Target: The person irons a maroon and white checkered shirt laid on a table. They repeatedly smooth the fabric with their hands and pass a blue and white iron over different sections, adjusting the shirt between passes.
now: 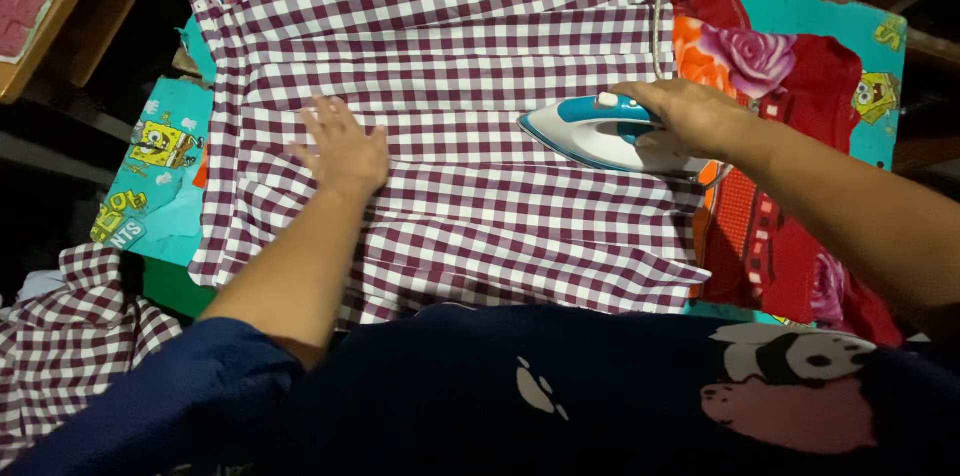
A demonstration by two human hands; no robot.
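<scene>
A maroon and white checked shirt (450,46) lies spread over a padded table. My left hand (342,148) rests flat on the cloth, fingers apart, left of centre. My right hand (690,114) grips the handle of a white and blue iron (590,134), which sits sole-down on the shirt near its right edge with its tip pointing left. The iron's cord (657,16) runs up toward the far edge.
The table is covered with a turquoise cartoon-print sheet (160,176) and a red flowered cloth (790,76). A sleeve of the same checked cloth (70,326) hangs off at the lower left. A wooden edge (40,46) lies at the upper left. My dark blue top fills the bottom.
</scene>
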